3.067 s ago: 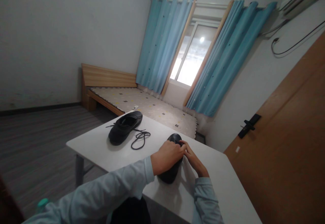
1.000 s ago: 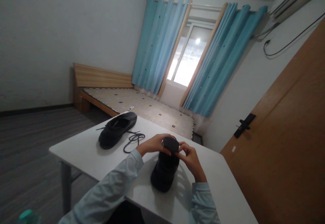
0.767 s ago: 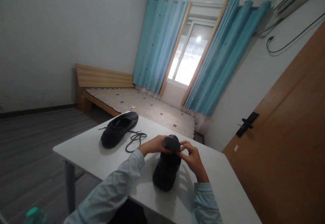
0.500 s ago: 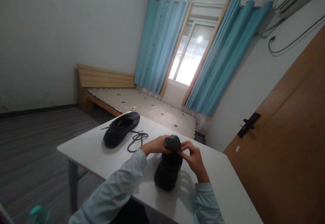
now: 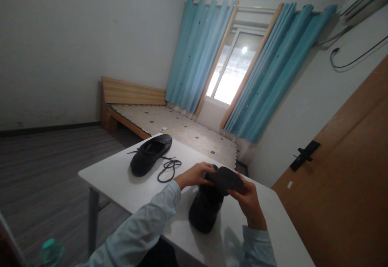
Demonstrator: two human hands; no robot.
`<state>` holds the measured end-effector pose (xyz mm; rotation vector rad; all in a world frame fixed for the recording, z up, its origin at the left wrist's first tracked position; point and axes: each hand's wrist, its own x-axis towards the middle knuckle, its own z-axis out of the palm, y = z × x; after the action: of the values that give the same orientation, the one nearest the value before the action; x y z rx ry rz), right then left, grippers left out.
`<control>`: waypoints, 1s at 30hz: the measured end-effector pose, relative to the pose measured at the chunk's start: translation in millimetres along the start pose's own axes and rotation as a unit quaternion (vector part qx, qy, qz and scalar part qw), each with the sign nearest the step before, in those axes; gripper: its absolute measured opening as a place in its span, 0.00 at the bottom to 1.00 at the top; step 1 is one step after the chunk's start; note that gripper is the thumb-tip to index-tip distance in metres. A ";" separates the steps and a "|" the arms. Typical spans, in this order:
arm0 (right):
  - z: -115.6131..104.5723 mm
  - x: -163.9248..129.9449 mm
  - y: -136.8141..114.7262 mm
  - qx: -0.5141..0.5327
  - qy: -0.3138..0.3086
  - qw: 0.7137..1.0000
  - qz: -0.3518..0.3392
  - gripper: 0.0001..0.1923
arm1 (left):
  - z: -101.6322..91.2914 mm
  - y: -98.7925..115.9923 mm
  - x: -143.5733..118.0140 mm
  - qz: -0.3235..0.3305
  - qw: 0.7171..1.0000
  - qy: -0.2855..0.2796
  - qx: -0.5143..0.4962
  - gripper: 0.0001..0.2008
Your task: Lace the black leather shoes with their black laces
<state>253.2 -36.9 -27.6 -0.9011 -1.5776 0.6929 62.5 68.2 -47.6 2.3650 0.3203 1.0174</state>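
A black shoe (image 5: pixel 204 214) stands on the white table (image 5: pixel 184 226) with its heel towards me. Above its opening, a flat dark piece shaped like an insole (image 5: pixel 228 179) is held up between both hands. My left hand (image 5: pixel 195 176) pinches its narrower left end, close over the shoe. At the wide rounded end, my right hand (image 5: pixel 247 198) grips the edge between thumb and fingers. Whether the piece is still joined to the shoe is hidden. Further left lies a second black shoe (image 5: pixel 140 165), with a loose black shoelace (image 5: pixel 169 170) beside it.
Behind the table is a low bed (image 5: pixel 182 131) with a small white object (image 5: pixel 163 129) on it. A wooden door (image 5: pixel 342 186) with a black handle is on the right. A bottle with a green cap (image 5: pixel 49 246) stands at lower left.
My right hand has moved right and slightly down, drawing the wide end of the dark piece out sideways over the shoe. The whole view has shifted a little.
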 end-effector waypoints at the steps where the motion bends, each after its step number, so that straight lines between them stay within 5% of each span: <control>1: -0.5 -0.3 -2.7 -0.002 -0.014 1.000 -0.003 0.08 | 0.2 0.9 0.1 0.004 1.000 0.020 -0.002 0.14; 7: -1.9 0.5 -17.0 0.000 -0.053 0.998 -0.022 0.10 | 1.2 12.1 3.5 0.022 0.995 0.096 0.000 0.06; 13: -6.5 0.1 -8.9 0.053 -0.071 0.996 -0.034 0.22 | 6.8 12.8 3.6 -0.035 0.983 0.130 -0.123 0.11; 19: -8.7 3.4 5.3 0.036 0.038 0.997 -0.050 0.20 | 2.8 19.6 1.6 -0.112 0.948 0.173 -0.242 0.13; 24: -9.0 10.4 12.5 -0.014 0.108 0.994 0.024 0.16 | -5.7 25.3 1.1 -0.068 0.942 0.201 -0.259 0.11; 30: 3.4 13.9 18.9 0.113 0.077 0.979 0.153 0.17 | -1.8 12.4 0.0 -0.035 0.973 0.186 -0.135 0.10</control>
<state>252.2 -15.0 -36.5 -1.0108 -1.2061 0.9750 61.2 58.7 -39.6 1.9030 0.3742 1.3766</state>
